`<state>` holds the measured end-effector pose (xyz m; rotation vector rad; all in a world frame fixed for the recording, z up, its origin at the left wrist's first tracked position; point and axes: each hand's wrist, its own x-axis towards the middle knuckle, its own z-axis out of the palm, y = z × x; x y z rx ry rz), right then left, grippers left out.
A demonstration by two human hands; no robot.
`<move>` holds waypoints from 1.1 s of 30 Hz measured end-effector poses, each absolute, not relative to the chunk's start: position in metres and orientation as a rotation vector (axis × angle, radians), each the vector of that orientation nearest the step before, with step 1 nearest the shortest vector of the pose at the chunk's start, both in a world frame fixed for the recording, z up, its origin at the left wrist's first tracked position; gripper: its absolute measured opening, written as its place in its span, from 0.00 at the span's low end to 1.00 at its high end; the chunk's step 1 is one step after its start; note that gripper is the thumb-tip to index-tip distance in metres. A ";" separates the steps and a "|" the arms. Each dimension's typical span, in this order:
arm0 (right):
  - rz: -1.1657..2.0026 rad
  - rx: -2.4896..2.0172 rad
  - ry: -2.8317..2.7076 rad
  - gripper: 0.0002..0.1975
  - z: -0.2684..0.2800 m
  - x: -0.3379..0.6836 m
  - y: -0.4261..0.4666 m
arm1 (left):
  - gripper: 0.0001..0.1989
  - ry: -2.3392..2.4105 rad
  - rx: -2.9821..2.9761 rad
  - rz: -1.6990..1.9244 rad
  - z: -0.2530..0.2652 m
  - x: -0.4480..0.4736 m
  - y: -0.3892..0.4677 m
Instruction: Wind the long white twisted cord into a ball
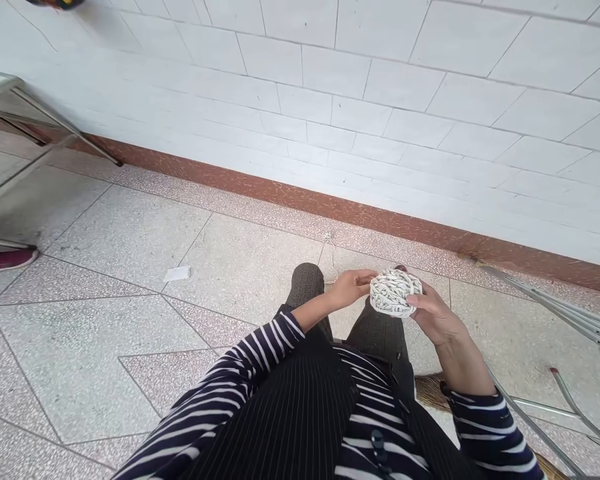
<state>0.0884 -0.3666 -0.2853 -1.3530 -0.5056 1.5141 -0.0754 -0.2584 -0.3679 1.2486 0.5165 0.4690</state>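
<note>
A small oval woven piece (395,293), made of white cord with dark flecks, is held up above my knees. My right hand (436,313) grips it from the right, with the thumb on its near face and the other fingers mostly hidden behind. At its left edge are the fingers of my left hand (353,290), drawn together against the rim; their tips are partly hidden by the weave. A thin white cord (333,257) trails from the floor near the wall toward my left hand. Whether my left fingers pinch that cord too is unclear.
A white tiled wall (300,120) with a red-brown skirting rises ahead. To the left are a metal-legged table (45,150) and a maroon shoe (7,260). A white slip (177,273) lies on the floor. Folded metal legs (570,307) lean at the right.
</note>
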 end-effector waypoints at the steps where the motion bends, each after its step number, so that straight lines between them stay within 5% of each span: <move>1: 1.516 -1.364 -0.502 0.32 -0.286 0.089 -0.367 | 0.09 0.537 1.255 0.469 -0.367 -0.080 -0.254; 13: 1.590 -1.232 -0.556 0.38 -0.290 0.078 -0.370 | 0.19 0.519 1.380 0.539 -0.330 -0.097 -0.202; 23: 1.574 -1.141 -0.788 0.48 -0.277 0.077 -0.372 | 0.17 0.438 1.428 0.255 -0.310 -0.101 -0.192; 33: 1.581 -1.017 -0.555 0.36 -0.295 0.074 -0.376 | 0.11 0.544 1.535 0.431 -0.336 -0.093 -0.232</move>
